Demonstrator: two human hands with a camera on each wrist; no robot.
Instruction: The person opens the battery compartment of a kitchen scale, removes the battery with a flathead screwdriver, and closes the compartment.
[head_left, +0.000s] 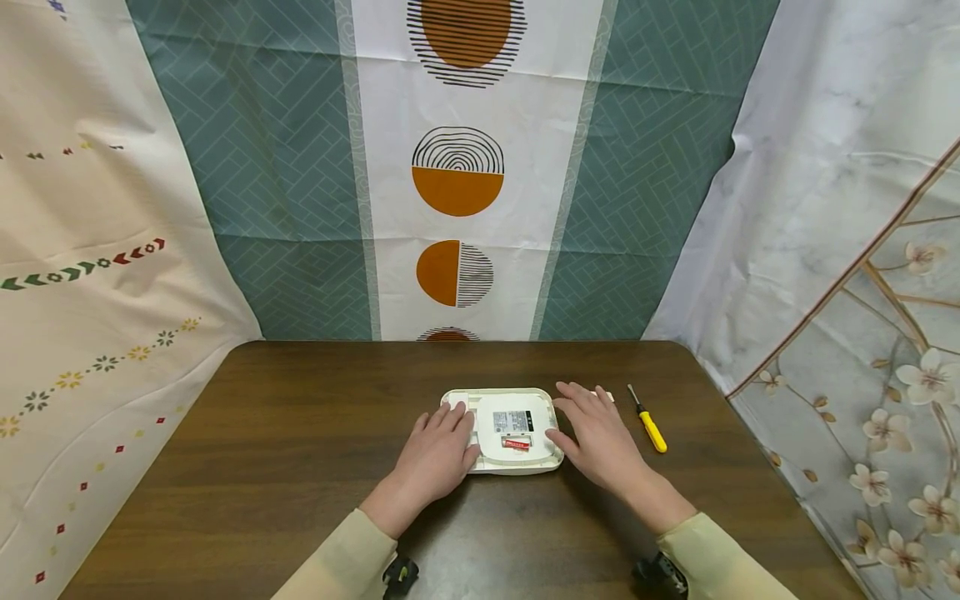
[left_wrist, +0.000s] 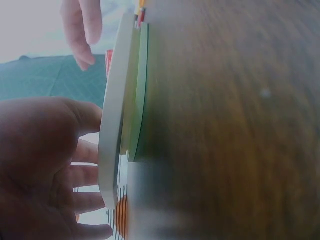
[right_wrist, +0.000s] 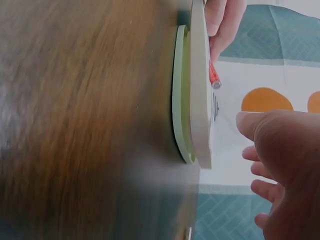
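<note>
A white device (head_left: 492, 458), a rounded rectangle with a printed label (head_left: 513, 421), lies underside up on the table. A red battery (head_left: 516, 444) sits at a small recess in it; in the right wrist view the battery (right_wrist: 215, 77) juts up tilted. Beneath the white body runs a pale green layer (left_wrist: 141, 95). My left hand (head_left: 437, 457) rests on the device's left end, fingers extended. Past the right end, my right hand (head_left: 600, 437) hovers with loose fingers, its thumb apart from the device in the right wrist view. A small white piece (head_left: 604, 397) is partly hidden behind that hand.
A screwdriver (head_left: 651, 427) with a yellow handle lies to the right of my right hand. The brown wooden table (head_left: 315, 417) ends at patterned cloths (head_left: 300, 208) behind and on both sides.
</note>
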